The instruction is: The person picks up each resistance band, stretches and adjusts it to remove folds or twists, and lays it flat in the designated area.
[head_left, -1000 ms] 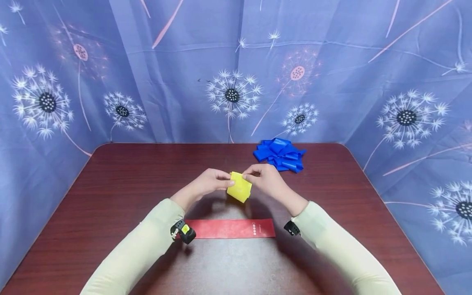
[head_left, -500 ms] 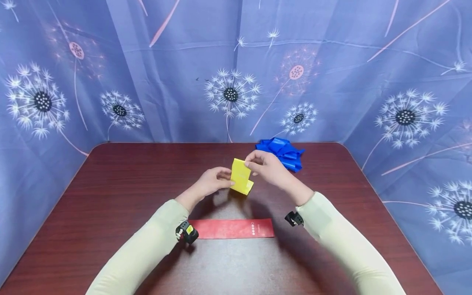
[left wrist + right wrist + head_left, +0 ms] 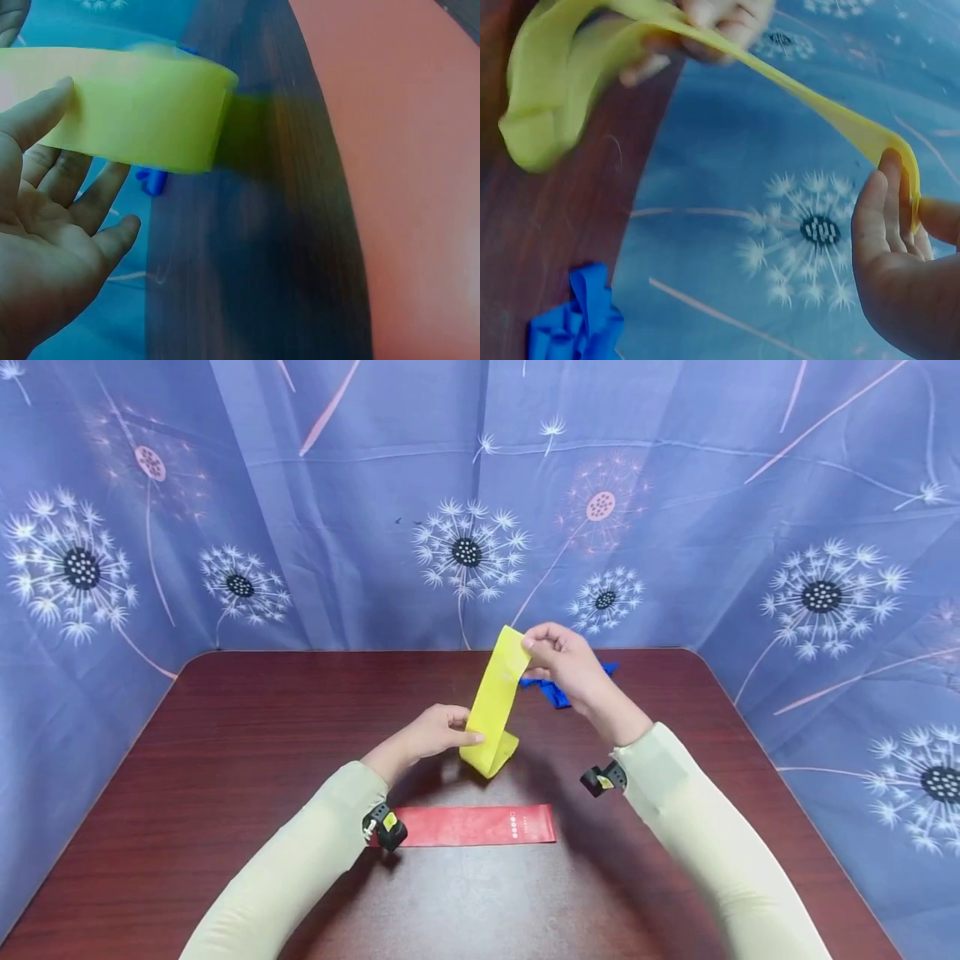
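Observation:
A yellow resistance band (image 3: 495, 697) is stretched upward between both hands, its lower part folded back in a loop above the table. My right hand (image 3: 573, 672) pinches its upper end between thumb and fingers. Lower down, my left hand (image 3: 431, 732) holds the band with the thumb in front and fingers behind. In the left wrist view, the yellow band (image 3: 142, 112) passes beneath the left thumb and its bend hangs to the right. The right wrist view has the right hand (image 3: 900, 277) gripping one end, while the slack loop is blurred.
A flat red resistance band (image 3: 465, 827) with white printed dots lies nearer on the dark wooden table (image 3: 247, 743), partly behind the left wrist camera. A crumpled blue band (image 3: 555, 693) lies at the back, partly covered by the right hand. Blue dandelion-print curtains (image 3: 360, 527) enclose the table.
My right hand has risen up and to the right, drawing out the yellow band from a folded square into a long strip. The left hand has stayed nearly in place.

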Available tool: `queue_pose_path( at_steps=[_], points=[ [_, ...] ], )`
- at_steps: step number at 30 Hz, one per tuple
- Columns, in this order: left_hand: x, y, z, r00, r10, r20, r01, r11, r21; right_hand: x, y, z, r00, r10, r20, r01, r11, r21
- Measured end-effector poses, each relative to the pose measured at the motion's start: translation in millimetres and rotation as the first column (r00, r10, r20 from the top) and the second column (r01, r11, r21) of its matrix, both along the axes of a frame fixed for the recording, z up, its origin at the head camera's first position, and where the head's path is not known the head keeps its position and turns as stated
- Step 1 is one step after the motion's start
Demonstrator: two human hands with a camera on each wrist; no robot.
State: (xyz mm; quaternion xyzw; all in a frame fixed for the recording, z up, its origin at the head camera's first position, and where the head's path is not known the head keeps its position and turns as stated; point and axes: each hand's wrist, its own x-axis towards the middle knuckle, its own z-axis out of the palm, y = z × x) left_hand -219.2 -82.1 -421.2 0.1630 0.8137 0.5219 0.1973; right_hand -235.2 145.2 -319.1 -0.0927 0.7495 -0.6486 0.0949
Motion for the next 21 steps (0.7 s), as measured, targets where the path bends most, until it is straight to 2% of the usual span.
queue_pose_path(
  at_steps=[4,8,12,16,21],
  points=[
    [-4.1,-7.3,-3.9,1.000,0.024,-0.017,-0.024,1.000,0.002,-7.1,12,6.5,0.997,-0.076,0.024,0.077,0.996,-0.053],
    [-8.4,-18.4,-4.1,0.998,0.055,-0.007,-0.055,0.998,-0.002,-10.1,22,5.6,0.990,-0.131,0.056,0.135,0.987,-0.081],
    [-12.7,-33.2,-6.2,0.996,0.093,-0.017,-0.094,0.994,-0.064,-12.3,29,-1.2,0.984,-0.159,0.077,0.165,0.983,-0.084],
    [-17.4,-50.8,-10.8,0.992,0.122,-0.023,-0.124,0.985,-0.122,-15.4,35,-11.3,0.979,-0.184,0.085,0.186,0.982,-0.019],
    [-19.3,-75.7,-13.7,0.992,0.124,-0.010,-0.124,0.981,-0.147,-19.0,46,-25.1,0.970,-0.220,0.106,0.220,0.975,0.014]
  ],
)
